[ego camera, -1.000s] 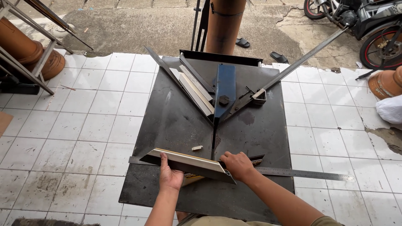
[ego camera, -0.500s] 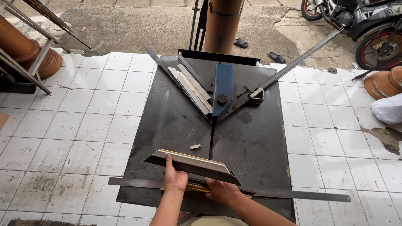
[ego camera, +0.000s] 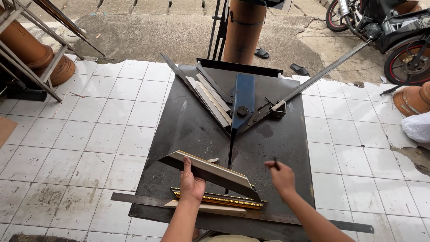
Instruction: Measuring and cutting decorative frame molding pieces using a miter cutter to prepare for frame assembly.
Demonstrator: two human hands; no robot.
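The left hand point(ego camera: 191, 184) grips a short piece of picture-frame moulding point(ego camera: 210, 175). The piece is dark on its side and pale on top, and both ends are cut on a slant. The hand holds it by the left half, thumb on the near side and fingers point(ego camera: 187, 162) over the far edge. That tilts the pale face up toward the head camera, likely so the person can look along it. The piece sits near the 6 o'clock edge of the black metal bench point(ego camera: 188, 130), lifted a little above the things under it.

The right hand point(ego camera: 281, 175) is at about 4 o'clock on the bench, just right of the moulding's pointed end and not touching it. It is loosely closed, and a small dark thing point(ego camera: 275, 162), maybe a pencil, sticks up from the fingertips. It is too small to tell for sure.

Under the held piece lies a gold-trimmed moulding piece point(ego camera: 219, 200), flat on the bench. A long steel ruler point(ego camera: 139, 200) lies across the near edge, close by for measuring. A tiny pale offcut point(ego camera: 213, 160) rests just past the held piece.

At 12 o'clock, more long moulding strips point(ego camera: 212, 101) lean in a V-shaped guide beside the blue cutter blade point(ego camera: 242, 96). A long metal lever point(ego camera: 322, 74) runs off toward 2 o'clock. The bench stands on white floor tiles point(ego camera: 112, 112).
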